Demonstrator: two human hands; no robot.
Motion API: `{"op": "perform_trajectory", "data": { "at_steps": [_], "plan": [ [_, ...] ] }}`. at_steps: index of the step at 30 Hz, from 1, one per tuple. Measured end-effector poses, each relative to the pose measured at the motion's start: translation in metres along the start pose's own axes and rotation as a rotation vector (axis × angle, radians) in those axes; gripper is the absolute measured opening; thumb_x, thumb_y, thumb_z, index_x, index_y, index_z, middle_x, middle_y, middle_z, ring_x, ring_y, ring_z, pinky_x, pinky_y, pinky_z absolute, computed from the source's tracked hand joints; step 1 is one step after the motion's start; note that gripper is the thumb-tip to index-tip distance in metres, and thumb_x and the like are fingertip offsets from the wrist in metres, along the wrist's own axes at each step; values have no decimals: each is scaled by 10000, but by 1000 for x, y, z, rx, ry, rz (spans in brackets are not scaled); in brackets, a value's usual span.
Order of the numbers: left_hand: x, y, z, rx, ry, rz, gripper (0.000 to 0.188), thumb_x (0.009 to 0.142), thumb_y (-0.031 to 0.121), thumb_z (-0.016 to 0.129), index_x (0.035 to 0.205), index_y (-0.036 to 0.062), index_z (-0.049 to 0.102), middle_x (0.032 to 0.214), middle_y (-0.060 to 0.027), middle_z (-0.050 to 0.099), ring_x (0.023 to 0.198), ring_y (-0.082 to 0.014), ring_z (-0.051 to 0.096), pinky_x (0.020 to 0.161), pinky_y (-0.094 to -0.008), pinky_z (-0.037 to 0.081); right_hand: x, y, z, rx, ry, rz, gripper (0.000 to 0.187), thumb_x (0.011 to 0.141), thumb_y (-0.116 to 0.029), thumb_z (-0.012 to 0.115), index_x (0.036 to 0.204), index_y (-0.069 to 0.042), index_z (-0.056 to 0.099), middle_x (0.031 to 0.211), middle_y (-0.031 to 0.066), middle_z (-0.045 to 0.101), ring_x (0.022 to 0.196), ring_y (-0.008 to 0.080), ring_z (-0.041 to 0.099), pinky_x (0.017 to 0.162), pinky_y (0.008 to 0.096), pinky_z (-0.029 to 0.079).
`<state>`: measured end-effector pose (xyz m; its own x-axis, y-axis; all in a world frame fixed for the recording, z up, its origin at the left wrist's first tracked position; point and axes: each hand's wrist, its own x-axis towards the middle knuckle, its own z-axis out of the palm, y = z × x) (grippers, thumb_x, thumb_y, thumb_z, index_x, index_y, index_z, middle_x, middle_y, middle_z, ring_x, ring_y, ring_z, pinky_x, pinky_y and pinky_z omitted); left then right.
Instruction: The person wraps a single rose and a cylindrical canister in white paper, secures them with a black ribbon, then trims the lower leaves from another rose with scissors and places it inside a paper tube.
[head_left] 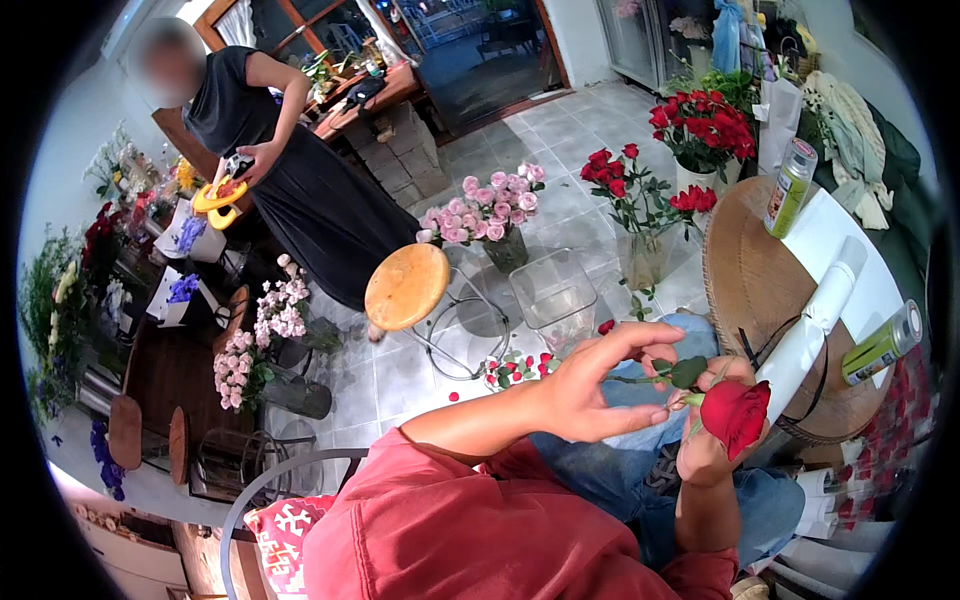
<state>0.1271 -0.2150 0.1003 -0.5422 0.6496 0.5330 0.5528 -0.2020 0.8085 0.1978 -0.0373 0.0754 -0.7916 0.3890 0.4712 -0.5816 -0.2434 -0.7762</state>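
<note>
A red rose (737, 414) lies in my right hand (702, 462), whose fingers wrap round just beneath the bloom. Its green leaf (688, 372) and a bit of stem stick out toward my other hand. My left hand (585, 390) reaches in from the left with fingers and thumb spread apart; the thumb tip comes close to the base of the flower. Whether that thumb touches the rose I cannot tell. Both hands are above my lap, over blue jeans (590, 470).
A round woven table (740, 250) at right bears spray cans (880, 342) and a white paper roll (820, 305). Ahead are a wooden stool (407, 287), a clear bin (553, 300), pink roses (490, 208) and red roses (615, 175). A person (290, 170) stands far left, holding something yellow.
</note>
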Motion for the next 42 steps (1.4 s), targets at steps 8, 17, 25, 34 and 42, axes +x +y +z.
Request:
{"op": "perform_trajectory", "data": {
  "at_steps": [8, 17, 25, 34, 42],
  "plan": [
    [-4, -15, -1, -42, 86, -66, 225, 927, 121, 762, 1075, -21, 670, 867, -57, 652, 779, -154, 591, 722, -311, 486, 5, 4, 2, -35, -25, -116, 208, 893, -100, 600, 977, 87, 637, 963, 158, 654, 837, 230, 648, 762, 330, 537],
    [1, -16, 2, -24, 201, 35, 137, 957, 86, 712, 1029, -31, 709, 858, -83, 663, 741, -168, 581, 660, -315, 459, 21, 3, 5, -317, -271, -298, 193, 923, -2, 696, 1089, 86, 653, 1043, 166, 679, 908, 221, 686, 796, 338, 559],
    [-5, -11, 6, -246, 291, -129, 122, 1010, 73, 641, 1021, -31, 704, 893, -90, 697, 719, -130, 628, 637, -275, 502, 17, 15, 8, -194, -235, -204, 204, 938, -8, 710, 1128, 53, 669, 1095, 172, 691, 933, 227, 705, 800, 336, 580],
    [-9, -20, 8, -278, 396, -271, 122, 1025, 91, 629, 1027, -26, 663, 860, -70, 707, 694, -95, 628, 623, -261, 527, 16, 30, 10, -70, -186, -10, 180, 939, 43, 697, 1118, 35, 679, 1083, 121, 661, 950, 203, 703, 829, 308, 570],
    [-19, -39, -4, -274, 255, -352, 134, 1002, 113, 675, 1028, -18, 671, 859, -44, 697, 734, -71, 606, 636, -243, 492, 20, 41, 6, -56, -110, 39, 227, 941, -59, 747, 1122, 61, 680, 1015, 123, 695, 838, 162, 682, 747, 293, 549]
  ]
}}
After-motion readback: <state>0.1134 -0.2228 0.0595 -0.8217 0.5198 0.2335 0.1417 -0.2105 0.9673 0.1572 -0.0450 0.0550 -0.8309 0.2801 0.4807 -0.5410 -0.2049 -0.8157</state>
